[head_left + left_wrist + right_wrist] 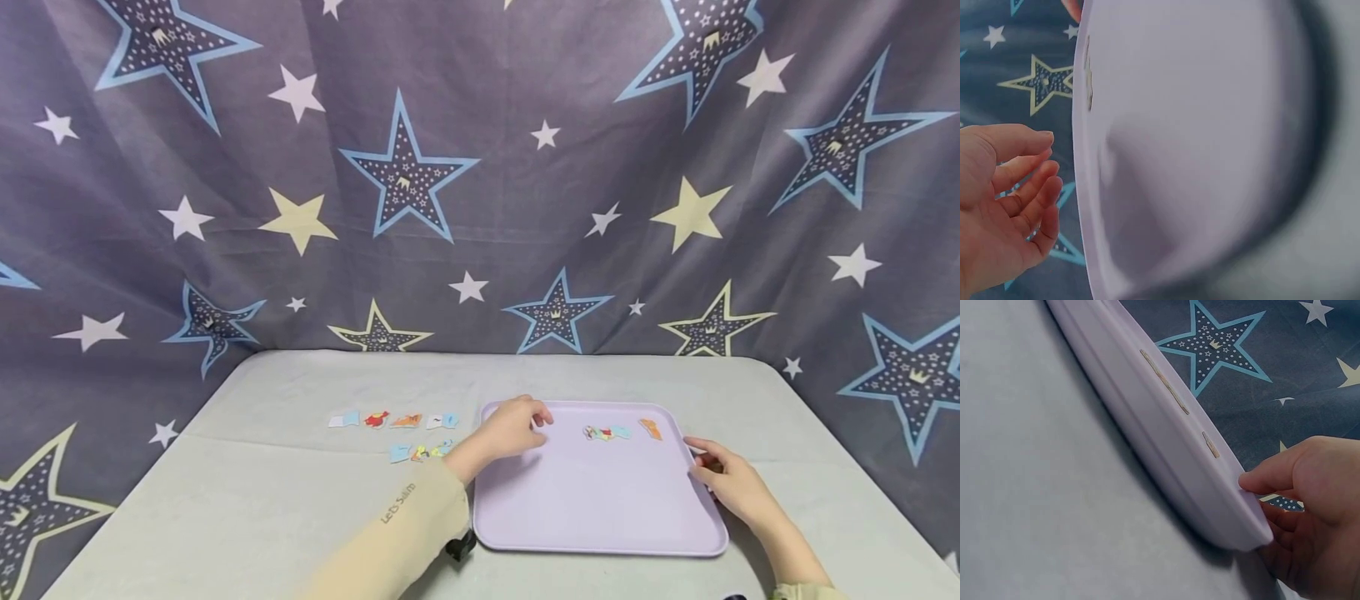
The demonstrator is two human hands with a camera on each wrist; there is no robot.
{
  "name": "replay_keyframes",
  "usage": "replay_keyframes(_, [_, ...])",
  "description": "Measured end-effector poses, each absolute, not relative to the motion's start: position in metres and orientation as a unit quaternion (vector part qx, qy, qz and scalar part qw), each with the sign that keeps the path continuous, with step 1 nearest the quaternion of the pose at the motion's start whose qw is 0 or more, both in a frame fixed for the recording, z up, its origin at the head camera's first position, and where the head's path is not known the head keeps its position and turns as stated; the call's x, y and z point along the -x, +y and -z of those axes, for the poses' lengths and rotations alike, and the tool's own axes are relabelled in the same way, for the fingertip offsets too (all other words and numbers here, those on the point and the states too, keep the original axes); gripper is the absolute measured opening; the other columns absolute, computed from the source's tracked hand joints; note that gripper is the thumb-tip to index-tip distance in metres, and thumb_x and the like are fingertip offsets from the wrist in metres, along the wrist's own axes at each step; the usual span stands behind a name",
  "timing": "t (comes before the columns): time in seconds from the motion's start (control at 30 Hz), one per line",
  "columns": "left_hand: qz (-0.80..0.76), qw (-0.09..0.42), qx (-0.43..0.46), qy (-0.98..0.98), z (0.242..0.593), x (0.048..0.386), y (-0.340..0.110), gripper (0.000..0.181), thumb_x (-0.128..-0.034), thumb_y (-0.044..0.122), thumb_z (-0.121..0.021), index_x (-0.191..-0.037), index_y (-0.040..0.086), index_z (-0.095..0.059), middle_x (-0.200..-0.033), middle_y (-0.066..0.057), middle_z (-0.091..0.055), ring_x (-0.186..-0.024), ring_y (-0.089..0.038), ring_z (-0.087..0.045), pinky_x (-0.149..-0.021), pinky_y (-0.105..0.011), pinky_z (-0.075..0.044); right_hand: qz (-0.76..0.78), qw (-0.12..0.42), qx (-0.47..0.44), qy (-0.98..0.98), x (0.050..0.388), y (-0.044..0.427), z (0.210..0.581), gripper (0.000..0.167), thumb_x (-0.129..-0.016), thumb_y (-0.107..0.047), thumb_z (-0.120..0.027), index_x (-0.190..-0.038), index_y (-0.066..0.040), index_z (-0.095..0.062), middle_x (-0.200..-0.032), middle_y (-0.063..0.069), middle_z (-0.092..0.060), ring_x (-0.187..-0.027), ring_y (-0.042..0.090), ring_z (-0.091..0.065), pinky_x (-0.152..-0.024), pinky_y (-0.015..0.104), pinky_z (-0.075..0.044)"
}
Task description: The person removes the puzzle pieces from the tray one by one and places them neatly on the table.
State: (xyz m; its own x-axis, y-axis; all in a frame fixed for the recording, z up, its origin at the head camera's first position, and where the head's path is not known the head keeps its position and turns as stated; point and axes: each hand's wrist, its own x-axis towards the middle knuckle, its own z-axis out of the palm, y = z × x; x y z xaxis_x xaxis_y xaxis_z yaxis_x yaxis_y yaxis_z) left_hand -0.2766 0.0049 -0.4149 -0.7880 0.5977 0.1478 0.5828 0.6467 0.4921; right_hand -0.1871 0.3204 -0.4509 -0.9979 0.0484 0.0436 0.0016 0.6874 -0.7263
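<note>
A grey-purple curtain (487, 258) printed with blue, white and yellow stars fills the back, hanging behind a worktop (225, 508) covered in pale grey cloth. Right of the middle of the worktop lies a lilac rectangular tray (585, 492) with rounded corners and a raised rim. A beige sleeve (397, 533) with dark lettering on the forearm comes in from the near edge, left of the tray.

The left hand (513, 427) is above the tray's far left part, its grip holding nothing: fingers loosely bent, a modest gap between them and the thumb. The right hand (733, 483) grips the tray's right side, thumb on the rim and fingers outside and below it.

On the tray, near its far edge, lie a red-and-light-blue puzzle strip (606, 432) and, to its right, an orange puzzle piece (650, 428) set at a slant. Left of the tray, on the cloth, a back row holds a white-and-light-blue piece (344, 420), a red piece (377, 420), an orange-brown piece (406, 422) and a blue-and-white piece (442, 422); nearer sit a light-blue piece (400, 452) and a yellow piece (420, 452).
</note>
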Motion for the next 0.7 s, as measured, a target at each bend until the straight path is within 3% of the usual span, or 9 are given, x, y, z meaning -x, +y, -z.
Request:
replay_keyframes(0.3, [-0.233,0.045,-0.331,0.913,0.414,0.282,0.043,0.03,-0.0755,0.014,-0.068,-0.105,0.011,-0.064,-0.092,0.001,-0.064,-0.087,-0.01,-0.057,-0.08,-0.019,-0.041,-0.389,0.02,0.023,-0.921,0.188,0.321,0.451,0.044,-0.086,-0.008,-0.056,-0.127,0.005,-0.046,-0.093,0.011,-0.055,-0.064,0.005,-0.046,-0.053,0.023,-0.042])
replay_keyframes(0.57, [-0.207,0.046,-0.334,0.918,0.419,0.283,0.064,0.032,-0.0718,0.013,-0.068,-0.104,0.009,-0.065,-0.086,0.001,-0.058,-0.078,-0.007,-0.049,-0.073,-0.016,-0.039,-0.392,0.024,0.018,-0.919,0.188,0.321,0.452,0.043,-0.086,-0.007,-0.055,-0.126,0.005,-0.046,-0.092,0.011,-0.054,-0.064,0.004,-0.045,-0.053,0.022,-0.042])
replay_keyframes(0.7, [-0.206,0.053,-0.323,0.922,0.423,0.282,0.071,0.038,-0.0695,0.014,-0.069,-0.107,0.009,-0.064,-0.089,0.001,-0.056,-0.082,-0.009,-0.049,-0.077,-0.017,-0.041,-0.397,0.026,0.016,-0.917,0.189,0.322,0.453,0.043,-0.085,-0.006,-0.055,-0.126,0.005,-0.046,-0.091,0.011,-0.054,-0.063,0.003,-0.046,-0.053,0.023,-0.043])
